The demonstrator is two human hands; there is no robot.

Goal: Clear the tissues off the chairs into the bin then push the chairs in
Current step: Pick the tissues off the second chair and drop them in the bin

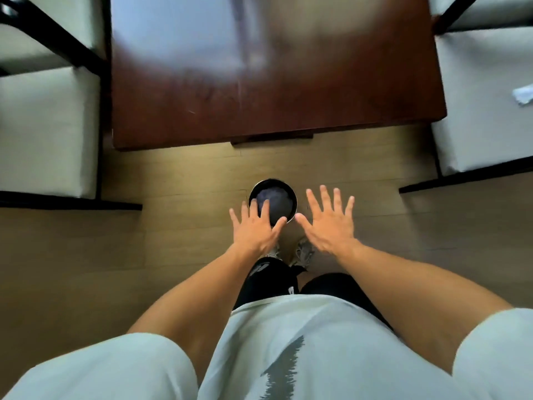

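Black round bin (272, 201) on wood floor (187, 180) holds a dark liner; both hands, left (255, 226) and right (328, 223), spread wide, empty. 1 tissue (522, 94) lies on the right chair (484, 111).

White tissue (523, 94) on right cream chair (476, 111), round black-lined bin (281, 202) on floor

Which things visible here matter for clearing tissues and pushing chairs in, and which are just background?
Job:
tissue on the right chair
left chair
bin on the floor
left hand and right hand, both open and empty

Background:
table
shoes
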